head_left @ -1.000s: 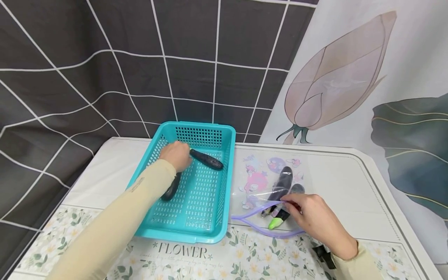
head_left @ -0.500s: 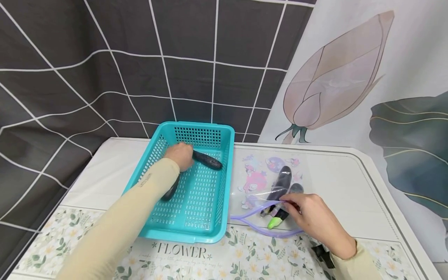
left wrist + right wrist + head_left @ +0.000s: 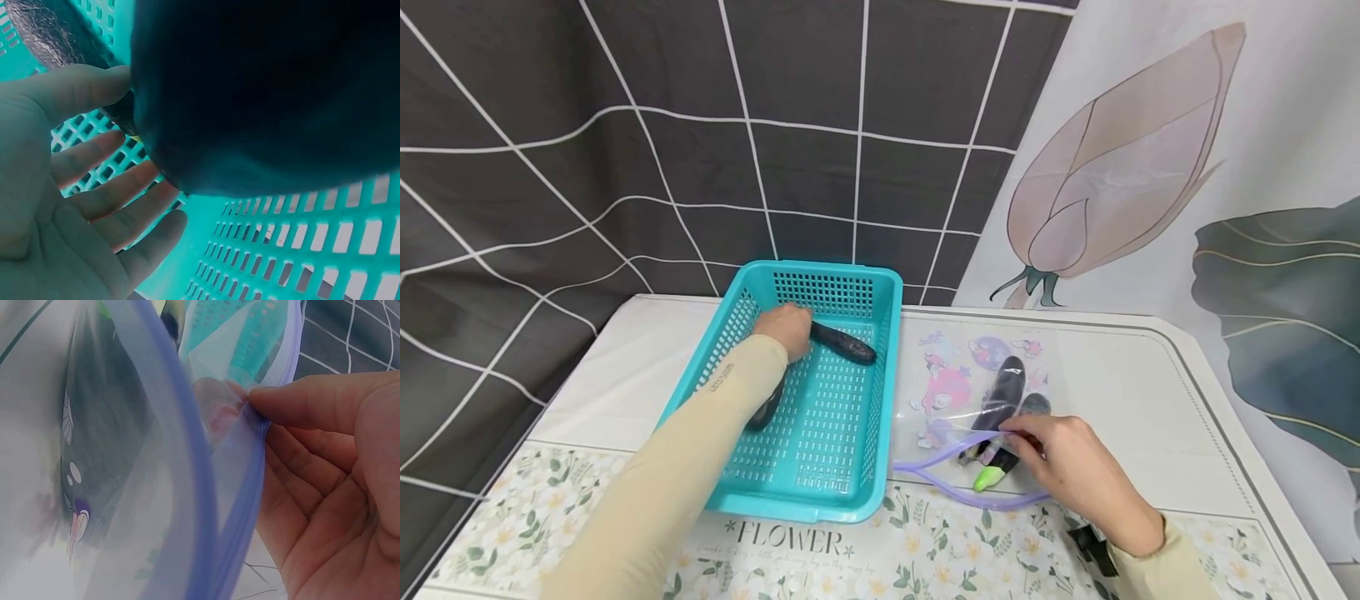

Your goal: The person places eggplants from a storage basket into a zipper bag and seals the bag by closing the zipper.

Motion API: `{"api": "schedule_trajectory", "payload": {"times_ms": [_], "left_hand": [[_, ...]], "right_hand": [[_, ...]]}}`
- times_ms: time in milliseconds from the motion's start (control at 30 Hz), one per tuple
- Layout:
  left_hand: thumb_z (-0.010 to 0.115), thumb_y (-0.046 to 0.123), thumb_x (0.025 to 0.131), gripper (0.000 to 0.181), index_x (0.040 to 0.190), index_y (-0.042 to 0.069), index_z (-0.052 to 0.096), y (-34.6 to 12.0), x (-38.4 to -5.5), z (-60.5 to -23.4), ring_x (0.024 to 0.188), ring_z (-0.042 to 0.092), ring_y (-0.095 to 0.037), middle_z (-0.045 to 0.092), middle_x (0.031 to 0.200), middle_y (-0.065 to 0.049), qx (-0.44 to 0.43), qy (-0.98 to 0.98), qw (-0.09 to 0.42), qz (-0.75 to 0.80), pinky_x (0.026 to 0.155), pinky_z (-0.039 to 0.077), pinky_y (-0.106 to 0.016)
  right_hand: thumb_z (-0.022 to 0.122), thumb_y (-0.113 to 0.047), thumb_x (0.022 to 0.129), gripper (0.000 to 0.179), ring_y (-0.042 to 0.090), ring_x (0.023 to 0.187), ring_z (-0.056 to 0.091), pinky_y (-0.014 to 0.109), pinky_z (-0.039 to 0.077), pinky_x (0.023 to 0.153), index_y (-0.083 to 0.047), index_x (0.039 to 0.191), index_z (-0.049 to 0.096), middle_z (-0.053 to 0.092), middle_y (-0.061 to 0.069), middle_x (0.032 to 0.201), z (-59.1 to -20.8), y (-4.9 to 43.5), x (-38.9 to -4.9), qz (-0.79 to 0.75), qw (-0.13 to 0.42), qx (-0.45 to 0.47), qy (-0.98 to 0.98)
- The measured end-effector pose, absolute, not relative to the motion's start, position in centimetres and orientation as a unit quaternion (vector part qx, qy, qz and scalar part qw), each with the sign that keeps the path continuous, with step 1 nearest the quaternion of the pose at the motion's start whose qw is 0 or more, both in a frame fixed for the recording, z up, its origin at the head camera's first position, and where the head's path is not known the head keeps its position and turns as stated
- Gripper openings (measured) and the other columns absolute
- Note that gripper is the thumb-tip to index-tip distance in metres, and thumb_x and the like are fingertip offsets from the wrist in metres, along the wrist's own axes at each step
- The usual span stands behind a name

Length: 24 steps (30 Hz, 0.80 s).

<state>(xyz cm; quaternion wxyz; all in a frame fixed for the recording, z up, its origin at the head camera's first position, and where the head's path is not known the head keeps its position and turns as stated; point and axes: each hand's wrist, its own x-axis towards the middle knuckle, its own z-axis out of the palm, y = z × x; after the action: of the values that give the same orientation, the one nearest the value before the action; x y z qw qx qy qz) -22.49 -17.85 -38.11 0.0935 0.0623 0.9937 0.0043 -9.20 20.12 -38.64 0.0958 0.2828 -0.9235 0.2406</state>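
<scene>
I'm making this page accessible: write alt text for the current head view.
A person's left hand is down in a teal basket where two dark vegetables show, while the right hand pinches the purple rim of a clear printed bag containing more vegetables, one with a green end. Both containers rest on a partly floral-patterned table.

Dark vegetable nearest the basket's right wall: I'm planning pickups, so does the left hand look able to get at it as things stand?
Probably yes: the left hand is inside the basket beside the dark vegetable, and the head view shows nothing between them.
</scene>
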Motion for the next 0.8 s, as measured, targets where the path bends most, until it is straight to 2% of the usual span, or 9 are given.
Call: {"api": "schedule_trajectory", "payload": {"times_ms": [367, 600, 800], "left_hand": [[0.065, 0.009, 0.093, 0.048, 0.14, 0.005, 0.058, -17.86, -23.04, -38.15, 0.123, 0.058, -0.036, 0.062, 0.133, -0.018, 0.061, 0.992, 0.108, 0.002, 0.102, 0.047, -0.053], [0.066, 0.008, 0.094, 0.028, 0.121, 0.005, 0.068, -17.49, -23.14, -37.78, 0.099, 0.067, -0.029, 0.07, 0.111, -0.015, 0.057, 0.992, 0.107, -0.017, 0.09, 0.055, -0.049], [0.068, 0.007, 0.093, 0.023, 0.116, 0.004, 0.069, -17.34, -23.15, -37.77, 0.088, 0.066, -0.026, 0.07, 0.104, -0.015, 0.068, 0.991, 0.112, -0.035, 0.083, 0.058, -0.045]], "right_hand": [[0.078, -0.001, 0.083, 0.016, -0.006, 0.06, 0.044, 0.021, 0.042, 0.055, -0.013, 0.093, 0.077, 0.072, -0.007, 0.083, -38.78, 20.1, -9.3, 0.237, 0.115, 0.292, -0.92], [0.078, 0.0, 0.083, 0.017, -0.006, 0.062, 0.047, 0.022, 0.043, 0.056, -0.013, 0.093, 0.077, 0.073, -0.006, 0.084, -38.79, 20.08, -9.39, 0.232, 0.118, 0.293, -0.92], [0.078, 0.0, 0.082, 0.016, -0.005, 0.063, 0.047, 0.022, 0.043, 0.056, -0.013, 0.093, 0.077, 0.073, -0.007, 0.084, -38.86, 20.12, -9.36, 0.231, 0.119, 0.293, -0.92]]}}
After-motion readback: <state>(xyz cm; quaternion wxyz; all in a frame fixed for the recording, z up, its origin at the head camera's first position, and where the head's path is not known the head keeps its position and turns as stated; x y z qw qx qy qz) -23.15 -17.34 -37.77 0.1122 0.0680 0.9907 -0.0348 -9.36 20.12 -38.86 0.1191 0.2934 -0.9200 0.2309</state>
